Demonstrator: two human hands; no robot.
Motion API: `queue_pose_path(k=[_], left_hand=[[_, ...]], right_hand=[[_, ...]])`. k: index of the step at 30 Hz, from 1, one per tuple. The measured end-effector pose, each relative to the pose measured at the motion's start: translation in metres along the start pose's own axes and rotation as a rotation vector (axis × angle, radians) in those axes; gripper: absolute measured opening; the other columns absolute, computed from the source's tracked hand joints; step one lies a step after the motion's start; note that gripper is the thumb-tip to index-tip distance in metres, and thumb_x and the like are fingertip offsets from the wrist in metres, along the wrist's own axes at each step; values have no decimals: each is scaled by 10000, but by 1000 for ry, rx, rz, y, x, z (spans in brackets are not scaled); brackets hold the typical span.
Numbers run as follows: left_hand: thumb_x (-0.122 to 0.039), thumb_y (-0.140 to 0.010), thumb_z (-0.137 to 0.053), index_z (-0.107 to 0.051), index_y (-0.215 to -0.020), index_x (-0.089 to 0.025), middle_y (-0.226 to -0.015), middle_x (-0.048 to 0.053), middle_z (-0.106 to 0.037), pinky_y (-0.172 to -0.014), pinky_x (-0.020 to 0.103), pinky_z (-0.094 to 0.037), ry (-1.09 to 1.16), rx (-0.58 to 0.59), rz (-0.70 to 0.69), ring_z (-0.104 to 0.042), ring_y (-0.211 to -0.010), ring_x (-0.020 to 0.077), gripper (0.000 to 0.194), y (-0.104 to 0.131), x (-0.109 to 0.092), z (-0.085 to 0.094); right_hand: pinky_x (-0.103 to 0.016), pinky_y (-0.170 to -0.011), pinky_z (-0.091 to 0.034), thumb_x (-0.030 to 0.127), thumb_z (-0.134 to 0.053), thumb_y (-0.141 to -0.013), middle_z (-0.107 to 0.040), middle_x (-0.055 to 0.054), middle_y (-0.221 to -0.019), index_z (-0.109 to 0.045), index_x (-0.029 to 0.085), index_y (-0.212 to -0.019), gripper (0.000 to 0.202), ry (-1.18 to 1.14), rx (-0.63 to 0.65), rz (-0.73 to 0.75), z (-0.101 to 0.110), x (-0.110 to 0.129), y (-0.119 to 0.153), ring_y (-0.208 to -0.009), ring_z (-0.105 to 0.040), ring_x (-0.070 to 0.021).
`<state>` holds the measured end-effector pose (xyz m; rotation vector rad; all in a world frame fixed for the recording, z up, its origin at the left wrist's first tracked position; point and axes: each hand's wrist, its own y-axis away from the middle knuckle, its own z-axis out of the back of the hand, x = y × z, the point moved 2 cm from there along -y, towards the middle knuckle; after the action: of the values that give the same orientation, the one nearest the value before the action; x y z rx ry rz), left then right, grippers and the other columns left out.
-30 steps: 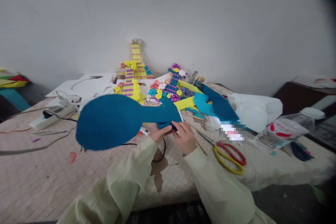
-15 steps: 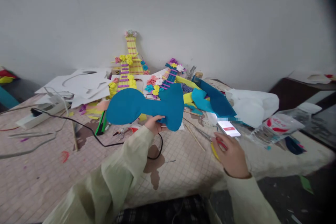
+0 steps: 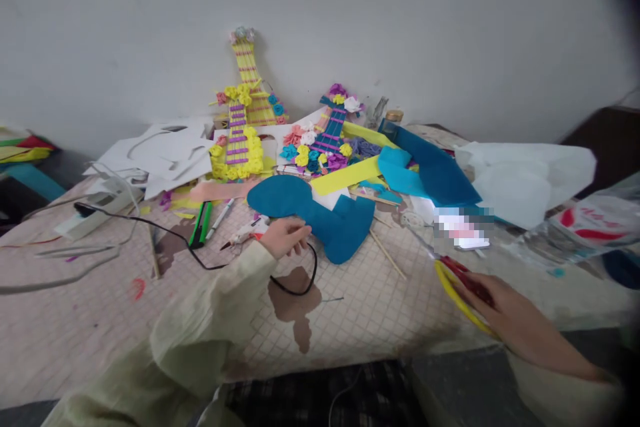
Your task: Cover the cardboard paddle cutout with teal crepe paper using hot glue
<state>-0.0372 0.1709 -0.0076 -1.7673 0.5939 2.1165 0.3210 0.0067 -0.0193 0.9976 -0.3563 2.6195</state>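
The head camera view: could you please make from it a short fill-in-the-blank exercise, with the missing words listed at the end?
1. The scissors are in the person's ____ hand.
2. One handle of the scissors is yellow, and the other is ____.
3. The flat cutout nearest the left hand is coloured ____.

Missing words: right; red; blue.

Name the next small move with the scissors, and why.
Probably bring the scissors inward to the blue cutout: the right hand has their handles, the blades sit apart from it, and the left hand is at its edge.
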Motion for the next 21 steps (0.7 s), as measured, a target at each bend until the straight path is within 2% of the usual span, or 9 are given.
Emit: queue_pose_path(k=[1, 3, 5, 6, 9, 11, 12, 15, 21], left_hand=[[-353, -671, -629, -668, -805, -178, -735, 85, -663, -708, 351, -490, -86, -54, -115, -621, -698, 211, 224, 4, -2, 3], [-196, -638, -626, -651, -971, -245, -1007, 75, -638, -915, 412, -377, -336, -69, -368, -547, -993, 258, 337, 6, -8, 4], [-119, -638, -574, -617, -1060, -295, -1191, 58, -559, -1007, 486, -217, -588, 27, -569, -410, -1172, 307, 459, 2, -11, -2], [-104, -649, -552, -613, -1065, -313, -1222, 49, -542, -1019, 506, -160, -659, 93, -610, -374, -1204, 316, 469, -2, -11, -5], [-131, -717, -507, -643, -997, -320, -1163, 48, -589, -1014, 491, -160, -733, 223, -627, -431, -1163, 291, 365, -15, -8, -15], [-188, -748, -511, -670, -923, -299, -1076, 65, -636, -982, 453, -252, -707, 255, -608, -504, -1083, 268, 262, -21, -5, -16], [-217, -751, -528, -680, -888, -286, -1034, 74, -652, -958, 429, -301, -670, 247, -599, -536, -1040, 257, 216, -22, -4, -16], [-277, -722, -594, -692, -813, -257, -940, 93, -680, -888, 363, -406, -550, 177, -610, -604, -925, 231, 135, -20, 0, -9], [-258, -662, -653, -694, -778, -224, -888, 97, -694, -881, 358, -440, -474, 109, -567, -626, -894, 231, 127, -12, 6, -5]], right_hand=[[-406, -650, -472, 566, -597, -574, -663, -132, -844, -644, 268, -792, 372, -125, 60, -93, 4, 4, 8, -753, -610, -278], [-364, -578, -475, 542, -607, -594, -650, -122, -808, -624, 274, -836, 362, -428, 247, -251, 2, 14, 27, -672, -599, -236], [-309, -491, -442, 512, -574, -669, -599, -73, -705, -588, 245, -823, 308, -726, 380, -318, -14, 29, 47, -538, -538, -165], [-270, -420, -389, 511, -566, -683, -547, -35, -641, -563, 230, -760, 291, -865, 430, -315, -27, 39, 57, -451, -467, -121], [-214, -317, -254, 627, -532, -642, -392, 49, -521, -477, 230, -686, 403, -1273, 547, -317, -72, 70, 84, -327, -296, -59], [-199, -313, -233, 631, -441, -715, -287, 72, -453, -429, 215, -606, 430, -1428, 689, -431, -99, 90, 103, -306, -248, -52], [-196, -347, -259, 648, -463, -692, -316, 65, -487, -451, 207, -633, 445, -1472, 732, -492, -108, 99, 111, -346, -283, -51], [-202, -411, -303, 734, -512, -567, -405, 42, -628, -506, 206, -837, 593, -1645, 820, -561, -125, 119, 131, -439, -359, -54], [-179, -394, -279, 679, -393, -723, -434, 52, -582, -488, 201, -907, 521, -1826, 1004, -745, -147, 133, 147, -403, -407, -48]])
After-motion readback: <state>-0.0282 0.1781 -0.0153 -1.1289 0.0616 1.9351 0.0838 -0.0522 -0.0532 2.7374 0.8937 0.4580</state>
